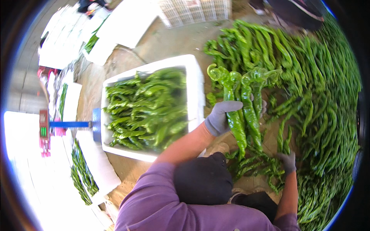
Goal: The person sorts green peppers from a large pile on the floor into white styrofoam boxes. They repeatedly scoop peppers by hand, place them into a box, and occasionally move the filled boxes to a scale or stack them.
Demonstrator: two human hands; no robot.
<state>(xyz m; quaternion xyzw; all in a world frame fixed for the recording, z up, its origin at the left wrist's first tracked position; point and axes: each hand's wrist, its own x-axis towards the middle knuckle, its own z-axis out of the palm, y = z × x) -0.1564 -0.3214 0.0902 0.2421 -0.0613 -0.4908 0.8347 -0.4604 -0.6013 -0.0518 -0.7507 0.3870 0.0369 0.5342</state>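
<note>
My left hand [224,115], in a grey glove, grips a bunch of long green peppers [238,124] held upright above the floor, between the foam box and the pepper heap. My right hand [287,162], gloved too, is low at the right among the peppers, its fingers closed around the lower ends of a couple of green peppers [284,141]. Left of my left hand stands a white foam box [196,86] holding rows of green peppers [147,106]. A large heap of long green peppers [323,115] spreads over the floor to the right.
A scale with a blue post [69,124] and a lit display [43,127] stands beyond the foam box. More white foam boxes with peppers [82,170] lie at the left. A pale plastic crate [199,11] is at the top. Part of a person [297,13] shows at the upper right.
</note>
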